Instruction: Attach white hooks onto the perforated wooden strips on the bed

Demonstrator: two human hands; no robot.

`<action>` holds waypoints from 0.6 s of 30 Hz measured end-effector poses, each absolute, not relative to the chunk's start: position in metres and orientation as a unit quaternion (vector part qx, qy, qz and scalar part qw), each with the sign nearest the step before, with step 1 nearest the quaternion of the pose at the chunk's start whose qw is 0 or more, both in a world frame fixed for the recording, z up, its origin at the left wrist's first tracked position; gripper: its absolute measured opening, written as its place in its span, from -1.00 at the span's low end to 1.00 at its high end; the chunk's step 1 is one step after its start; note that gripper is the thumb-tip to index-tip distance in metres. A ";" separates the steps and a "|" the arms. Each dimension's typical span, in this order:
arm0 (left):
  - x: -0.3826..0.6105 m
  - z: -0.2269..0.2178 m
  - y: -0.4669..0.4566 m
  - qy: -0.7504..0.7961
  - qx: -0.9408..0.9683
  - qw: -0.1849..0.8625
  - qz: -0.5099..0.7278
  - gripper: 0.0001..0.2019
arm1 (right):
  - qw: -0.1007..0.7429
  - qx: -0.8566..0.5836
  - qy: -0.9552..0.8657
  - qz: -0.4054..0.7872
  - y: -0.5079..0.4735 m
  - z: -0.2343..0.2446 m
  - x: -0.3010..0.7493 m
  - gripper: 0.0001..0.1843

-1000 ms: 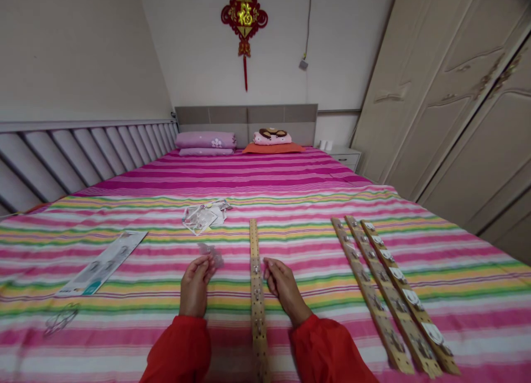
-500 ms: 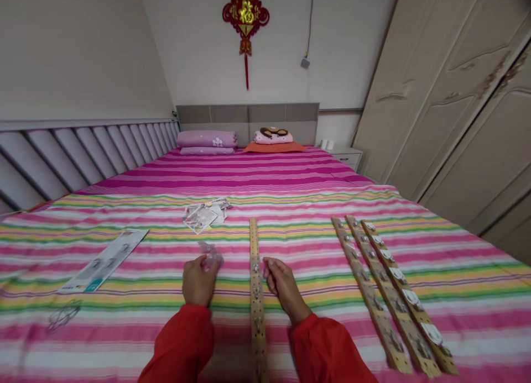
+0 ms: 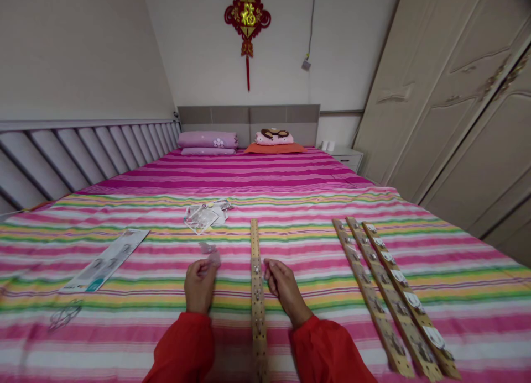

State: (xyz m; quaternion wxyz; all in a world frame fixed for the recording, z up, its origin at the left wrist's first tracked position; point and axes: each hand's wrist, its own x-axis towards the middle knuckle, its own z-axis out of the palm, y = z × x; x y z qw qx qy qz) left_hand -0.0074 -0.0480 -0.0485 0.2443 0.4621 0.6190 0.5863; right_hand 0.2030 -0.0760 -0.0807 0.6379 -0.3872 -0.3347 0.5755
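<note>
My left hand (image 3: 199, 286) pinches a thin, crumpled piece of clear plastic film (image 3: 211, 252) just above the bed cover. Between my hands lies a narrow wooden strip (image 3: 255, 239) with rows of small holes, running away from me. Small metal hooks (image 3: 256, 269) on clear backings sit along its nearer part. My right hand (image 3: 282, 286) is closed in a pinch close to the strip's right edge, beside the farthest hook. What its fingertips hold, if anything, is too small to make out.
Three similar wooden strips (image 3: 378, 286) with hooks lie on the right, one bearing white discs. Left are a hook package card (image 3: 105, 260) and a thin wire tangle (image 3: 65, 315). Clear packaging (image 3: 202, 217) lies ahead on the striped cover (image 3: 166, 328). A bed rail (image 3: 83, 148) borders the left.
The film in my left hand has turned and folded lower as the fingers shifted slightly. My right hand keeps its pinch in nearly the same place.
</note>
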 end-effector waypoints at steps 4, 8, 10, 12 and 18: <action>-0.006 -0.037 -0.057 0.508 0.256 0.493 0.659 -0.86 | 0.640 -0.387 -0.336 0.572 -0.078 -0.081 0.203 -0.57; -0.009 -0.021 -0.059 0.412 0.128 0.591 0.681 -0.87 | 0.642 -0.388 -0.337 0.569 -0.080 -0.079 0.204 -0.56; -0.011 -0.014 -0.060 0.382 0.101 0.610 0.686 -0.80 | 0.642 -0.393 -0.338 0.565 -0.081 -0.079 0.204 -0.56; -0.012 -0.008 -0.063 0.359 0.080 0.633 0.681 -0.76 | 0.643 -0.394 -0.336 0.564 -0.081 -0.079 0.204 -0.56; -0.005 0.002 -0.085 0.356 0.141 0.648 0.658 -0.82 | 0.652 -0.390 -0.313 0.570 -0.082 -0.079 0.206 -0.57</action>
